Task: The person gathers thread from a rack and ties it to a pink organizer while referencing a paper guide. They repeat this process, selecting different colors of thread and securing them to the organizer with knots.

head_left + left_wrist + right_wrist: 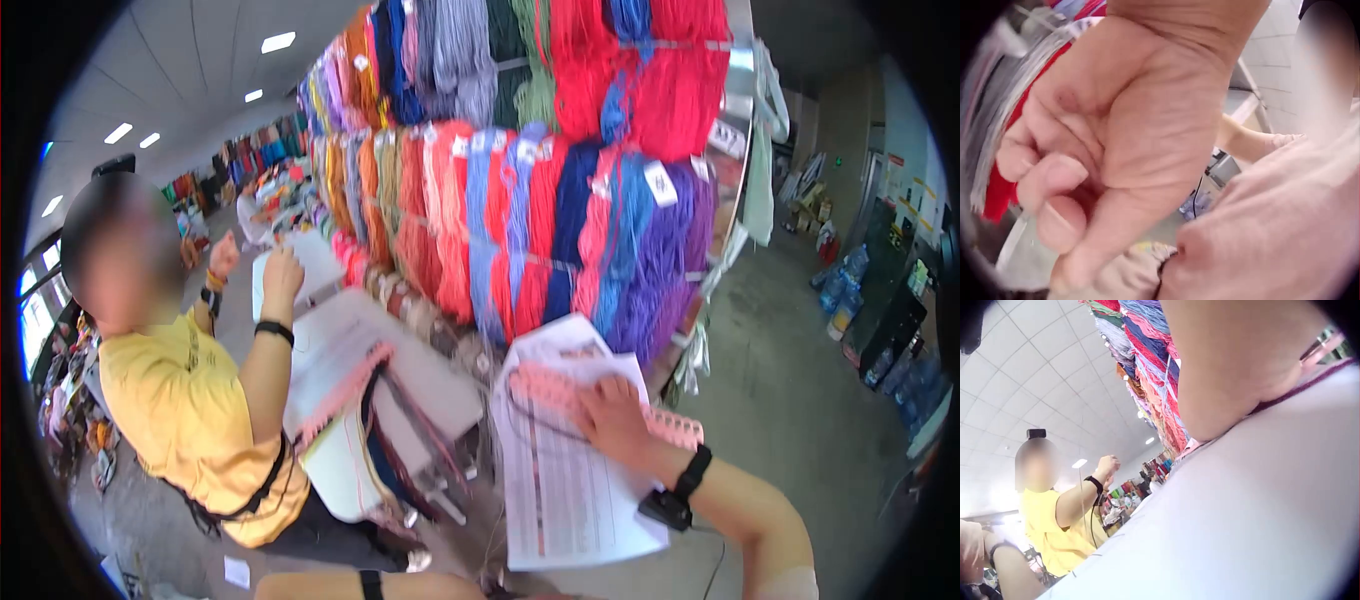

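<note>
In the head view, my right hand (pixel 612 420) lies over a pink strip with a row of holes (pixel 675 427), fingers spread across it and onto printed paper sheets (pixel 590 510). A dark cord loops beside the strip on the paper. The right wrist view shows part of this hand (pixel 1241 369) above a large white surface (pixel 1229 519), its fingers mostly hidden. My left hand (pixel 1110 131) has its fingers curled toward the palm, the thumb near their tips, with nothing visible in it. At the head view's bottom edge, mainly the left forearm shows.
Hanging yarn skeins (pixel 550 220) fill a rack behind the papers. A person in a yellow top (pixel 190 400) stands at left with both forearms raised. Beside them, another pink strip (pixel 350 395) with dangling yarns lies on a pale board. Bottles (pixel 845 285) stand on the floor at right.
</note>
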`<action>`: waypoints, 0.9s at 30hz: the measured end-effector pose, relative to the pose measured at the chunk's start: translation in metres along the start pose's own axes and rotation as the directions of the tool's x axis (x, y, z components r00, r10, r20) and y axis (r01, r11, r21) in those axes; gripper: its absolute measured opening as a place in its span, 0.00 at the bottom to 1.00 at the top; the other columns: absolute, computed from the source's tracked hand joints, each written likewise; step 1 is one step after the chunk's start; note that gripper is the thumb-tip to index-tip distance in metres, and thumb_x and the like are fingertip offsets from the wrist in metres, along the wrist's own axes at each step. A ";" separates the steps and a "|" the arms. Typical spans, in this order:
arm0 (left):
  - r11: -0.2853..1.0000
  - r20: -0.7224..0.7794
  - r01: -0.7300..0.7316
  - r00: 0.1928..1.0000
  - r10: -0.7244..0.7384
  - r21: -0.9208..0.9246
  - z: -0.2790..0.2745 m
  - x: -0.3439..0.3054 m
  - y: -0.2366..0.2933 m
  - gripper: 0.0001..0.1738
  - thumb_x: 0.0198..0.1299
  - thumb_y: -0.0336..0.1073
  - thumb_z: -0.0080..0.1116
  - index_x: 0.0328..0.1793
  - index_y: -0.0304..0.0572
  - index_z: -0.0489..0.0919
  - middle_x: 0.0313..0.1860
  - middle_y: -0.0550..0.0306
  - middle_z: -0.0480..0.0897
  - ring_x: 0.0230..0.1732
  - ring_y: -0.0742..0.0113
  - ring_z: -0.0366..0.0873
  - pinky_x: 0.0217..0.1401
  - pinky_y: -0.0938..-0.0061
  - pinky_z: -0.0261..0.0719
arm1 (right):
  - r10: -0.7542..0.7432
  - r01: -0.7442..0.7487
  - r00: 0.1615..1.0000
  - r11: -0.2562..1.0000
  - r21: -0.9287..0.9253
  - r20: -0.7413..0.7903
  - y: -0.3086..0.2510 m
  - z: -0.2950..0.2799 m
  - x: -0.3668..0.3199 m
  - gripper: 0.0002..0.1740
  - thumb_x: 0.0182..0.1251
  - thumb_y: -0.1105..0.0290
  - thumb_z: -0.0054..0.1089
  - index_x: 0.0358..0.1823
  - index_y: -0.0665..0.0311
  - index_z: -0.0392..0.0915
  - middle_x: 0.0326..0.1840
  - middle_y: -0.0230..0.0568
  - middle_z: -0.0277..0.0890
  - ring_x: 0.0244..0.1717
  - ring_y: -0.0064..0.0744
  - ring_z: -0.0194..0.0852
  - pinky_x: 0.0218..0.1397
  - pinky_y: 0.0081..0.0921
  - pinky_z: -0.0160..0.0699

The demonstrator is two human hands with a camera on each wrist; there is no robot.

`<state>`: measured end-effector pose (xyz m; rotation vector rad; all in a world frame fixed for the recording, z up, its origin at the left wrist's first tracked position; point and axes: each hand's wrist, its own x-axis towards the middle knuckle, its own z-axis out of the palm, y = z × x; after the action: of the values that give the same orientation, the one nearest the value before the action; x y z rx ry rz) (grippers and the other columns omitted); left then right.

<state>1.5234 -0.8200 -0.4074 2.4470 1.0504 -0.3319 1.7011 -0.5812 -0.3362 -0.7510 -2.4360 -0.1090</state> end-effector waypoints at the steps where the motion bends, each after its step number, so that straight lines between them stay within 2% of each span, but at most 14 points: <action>1: 0.979 0.047 0.071 0.997 -0.063 -0.193 0.020 -0.008 0.018 0.08 0.46 0.38 0.49 0.27 0.43 0.73 0.22 0.52 0.76 0.28 0.52 0.76 0.29 0.61 0.72 | -0.021 0.021 0.999 1.000 -0.018 -0.035 0.003 0.002 0.001 0.15 0.52 0.61 0.53 0.40 0.59 0.70 0.35 0.43 0.62 0.42 0.44 0.59 0.43 0.40 0.56; 2: 0.914 0.117 0.148 0.987 -0.112 -0.378 0.037 -0.016 0.039 0.07 0.46 0.38 0.50 0.23 0.43 0.73 0.20 0.53 0.75 0.28 0.53 0.76 0.28 0.62 0.70 | -0.036 0.034 0.997 0.999 -0.032 -0.065 0.003 0.005 -0.001 0.14 0.51 0.63 0.53 0.39 0.60 0.70 0.35 0.43 0.61 0.42 0.43 0.58 0.43 0.40 0.55; 3: 0.919 -0.053 0.090 0.991 -0.120 -0.385 -0.005 -0.026 0.052 0.08 0.47 0.39 0.49 0.26 0.44 0.75 0.21 0.52 0.76 0.26 0.53 0.74 0.29 0.63 0.70 | -0.044 0.044 0.997 0.999 -0.004 -0.069 0.003 0.004 -0.003 0.14 0.51 0.64 0.53 0.39 0.60 0.70 0.36 0.43 0.61 0.43 0.43 0.58 0.44 0.39 0.55; 4: 0.970 -0.184 0.027 0.980 -0.072 -0.240 -0.061 -0.030 0.065 0.09 0.48 0.39 0.50 0.29 0.45 0.78 0.23 0.51 0.77 0.25 0.54 0.73 0.29 0.65 0.69 | -0.065 0.067 0.995 0.998 0.015 -0.082 0.005 0.003 -0.001 0.14 0.51 0.66 0.53 0.39 0.60 0.70 0.36 0.42 0.62 0.43 0.43 0.58 0.45 0.39 0.54; 5: 0.908 -0.353 0.113 0.896 -0.269 -0.403 -0.083 -0.034 0.073 0.08 0.49 0.37 0.53 0.30 0.44 0.79 0.25 0.52 0.78 0.26 0.55 0.74 0.29 0.65 0.69 | -0.068 0.072 0.995 0.996 0.043 -0.078 0.005 0.003 -0.001 0.13 0.50 0.65 0.53 0.38 0.61 0.70 0.37 0.43 0.62 0.44 0.44 0.59 0.45 0.40 0.55; 6: 0.909 -0.575 0.077 0.752 -0.323 -0.410 -0.096 -0.032 0.071 0.06 0.49 0.35 0.56 0.28 0.41 0.79 0.24 0.51 0.78 0.26 0.55 0.74 0.29 0.66 0.69 | -0.072 0.078 0.994 0.995 0.069 -0.086 0.005 0.004 -0.001 0.13 0.49 0.65 0.53 0.36 0.61 0.70 0.38 0.44 0.63 0.45 0.45 0.59 0.46 0.41 0.55; 8: 0.882 -0.690 0.098 0.585 -0.426 -0.462 -0.127 -0.019 0.066 0.10 0.51 0.37 0.52 0.25 0.39 0.77 0.18 0.50 0.75 0.19 0.53 0.71 0.24 0.67 0.69 | -0.110 0.125 0.985 0.985 0.117 -0.131 0.011 0.010 -0.001 0.13 0.49 0.65 0.53 0.36 0.61 0.70 0.38 0.43 0.64 0.46 0.44 0.59 0.46 0.40 0.55; 10: 0.781 -0.683 -0.050 0.520 -0.512 -0.623 -0.146 0.000 0.055 0.09 0.50 0.36 0.55 0.30 0.37 0.78 0.18 0.52 0.75 0.19 0.64 0.71 0.25 0.73 0.69 | -0.136 0.154 0.984 0.973 0.174 -0.113 0.014 0.008 -0.002 0.13 0.49 0.65 0.54 0.37 0.61 0.70 0.39 0.42 0.64 0.46 0.43 0.60 0.46 0.40 0.56; 15: 0.719 -0.632 -0.025 0.500 -0.592 -0.694 -0.160 0.049 0.004 0.09 0.51 0.33 0.59 0.34 0.34 0.80 0.19 0.64 0.74 0.22 0.82 0.66 0.25 0.83 0.65 | -0.141 0.132 0.990 0.962 0.238 0.024 0.016 -0.003 -0.002 0.14 0.49 0.67 0.54 0.39 0.60 0.71 0.41 0.40 0.66 0.47 0.42 0.61 0.47 0.39 0.57; 18: 0.713 -0.644 -0.043 0.470 -0.604 -0.700 -0.164 0.058 -0.015 0.08 0.50 0.32 0.59 0.33 0.33 0.80 0.20 0.66 0.74 0.23 0.83 0.66 0.25 0.84 0.65 | -0.122 0.112 0.991 0.977 0.184 0.046 0.014 -0.011 -0.007 0.13 0.49 0.69 0.54 0.39 0.59 0.72 0.42 0.40 0.66 0.49 0.42 0.61 0.48 0.41 0.56; 22: 0.619 -0.604 -0.181 0.540 -0.587 -0.764 -0.171 0.071 -0.053 0.08 0.52 0.32 0.58 0.34 0.33 0.80 0.23 0.67 0.75 0.25 0.83 0.67 0.28 0.85 0.65 | -0.141 0.124 0.990 0.915 0.383 0.015 0.024 -0.015 -0.007 0.12 0.50 0.69 0.55 0.38 0.60 0.73 0.38 0.39 0.69 0.44 0.41 0.65 0.43 0.36 0.62; 24: 0.533 -0.579 -0.272 0.580 -0.573 -0.801 -0.175 0.078 -0.063 0.08 0.52 0.31 0.58 0.34 0.33 0.80 0.25 0.67 0.76 0.27 0.82 0.68 0.30 0.85 0.66 | -0.110 0.080 0.994 0.809 0.582 0.017 0.025 -0.013 0.000 0.11 0.52 0.69 0.56 0.38 0.60 0.73 0.36 0.37 0.71 0.39 0.37 0.69 0.38 0.31 0.66; 26: 0.494 -0.610 -0.367 0.569 -0.551 -0.788 -0.177 0.085 -0.068 0.08 0.52 0.31 0.58 0.35 0.33 0.80 0.26 0.66 0.77 0.28 0.82 0.69 0.31 0.85 0.67 | 0.084 -0.417 0.908 0.270 0.868 0.410 0.013 -0.027 0.011 0.10 0.53 0.69 0.58 0.37 0.62 0.74 0.31 0.35 0.71 0.30 0.30 0.70 0.30 0.24 0.67; 27: 0.484 -0.620 -0.391 0.562 -0.547 -0.783 -0.178 0.087 -0.068 0.08 0.52 0.31 0.58 0.35 0.33 0.80 0.27 0.66 0.77 0.28 0.82 0.69 0.32 0.85 0.67 | 0.068 -0.596 0.796 -0.086 0.798 0.602 0.005 -0.035 0.015 0.10 0.54 0.69 0.59 0.37 0.63 0.74 0.29 0.34 0.71 0.26 0.27 0.70 0.26 0.20 0.67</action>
<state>1.5401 -0.6364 -0.3082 1.4099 1.2242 1.2620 1.7116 -0.5778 -0.2992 -0.6186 -1.6711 2.0285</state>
